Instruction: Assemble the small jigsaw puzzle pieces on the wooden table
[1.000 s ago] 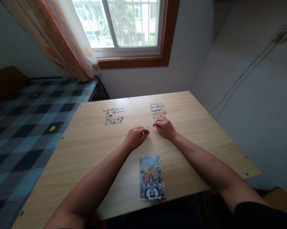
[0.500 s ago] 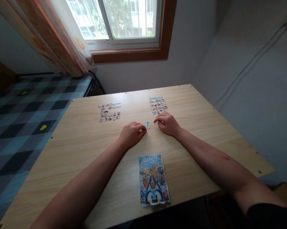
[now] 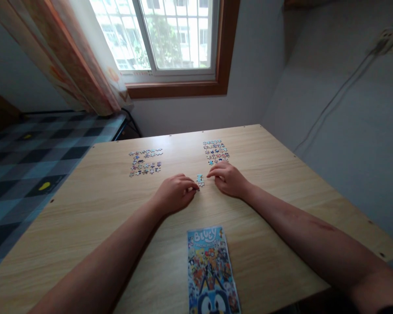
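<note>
A small cluster of joined puzzle pieces [image 3: 200,179] lies on the wooden table [image 3: 281,174] between my two hands. My left hand [image 3: 174,192] rests on the table with its fingers curled, and its fingertips pinch the cluster's lower left edge. My right hand [image 3: 227,179] lies just right of the cluster, fingers curled and pressed together, and anything in them is hidden. Its fingertips sit a little apart from the cluster, just below a block of loose puzzle pieces [image 3: 216,151].
A second spread of loose pieces [image 3: 144,161] lies at the table's far left. A colourful printed reference picture [image 3: 211,270] lies at the near edge. Beyond the table are a window, a curtain, a checked bed on the left and a wall on the right.
The view has tilted down, so the picture sits nearer the bottom edge. Both hands stay by the small cluster, which now lies flat on the table rather than lifted in my left fingers.
</note>
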`<state>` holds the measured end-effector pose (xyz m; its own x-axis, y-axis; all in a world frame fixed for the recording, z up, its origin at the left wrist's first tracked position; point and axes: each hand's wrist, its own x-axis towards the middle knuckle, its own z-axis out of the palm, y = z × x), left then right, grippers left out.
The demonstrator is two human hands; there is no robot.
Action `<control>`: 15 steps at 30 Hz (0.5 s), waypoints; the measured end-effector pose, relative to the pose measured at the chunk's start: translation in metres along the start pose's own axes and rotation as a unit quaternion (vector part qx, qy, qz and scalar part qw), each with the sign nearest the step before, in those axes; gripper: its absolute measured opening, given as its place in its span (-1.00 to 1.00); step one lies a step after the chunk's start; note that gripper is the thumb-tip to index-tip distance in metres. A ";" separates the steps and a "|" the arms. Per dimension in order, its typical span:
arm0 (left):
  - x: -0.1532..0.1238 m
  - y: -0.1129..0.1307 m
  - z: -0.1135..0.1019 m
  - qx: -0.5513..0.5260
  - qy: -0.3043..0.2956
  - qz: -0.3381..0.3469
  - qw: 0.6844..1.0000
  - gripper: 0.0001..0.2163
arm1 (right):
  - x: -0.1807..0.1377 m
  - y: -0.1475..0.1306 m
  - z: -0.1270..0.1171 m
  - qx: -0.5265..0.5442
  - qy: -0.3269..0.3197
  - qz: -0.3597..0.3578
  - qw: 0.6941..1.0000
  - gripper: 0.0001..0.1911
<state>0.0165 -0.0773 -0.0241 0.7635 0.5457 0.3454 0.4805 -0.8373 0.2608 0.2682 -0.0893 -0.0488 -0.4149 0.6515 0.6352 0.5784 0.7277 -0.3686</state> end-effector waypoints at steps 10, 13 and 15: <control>0.000 0.003 0.000 0.036 0.023 0.038 0.998 -0.81 | 0.000 -0.004 0.002 -0.002 -0.072 -0.027 0.997 -0.65; 0.001 0.005 0.000 0.043 0.020 0.049 0.998 -0.79 | 0.001 -0.004 0.002 -0.004 -0.097 -0.040 0.994 -0.65; 0.003 0.006 0.001 0.049 0.024 0.059 0.997 -0.78 | 0.001 -0.004 0.002 -0.012 -0.106 -0.044 0.993 -0.66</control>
<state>0.0218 -0.0808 -0.0228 0.7972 0.4416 0.4117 0.4300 -0.8940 0.1263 0.2638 -0.0912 -0.0476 -0.6016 0.6186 0.5054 0.5490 0.7797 -0.3009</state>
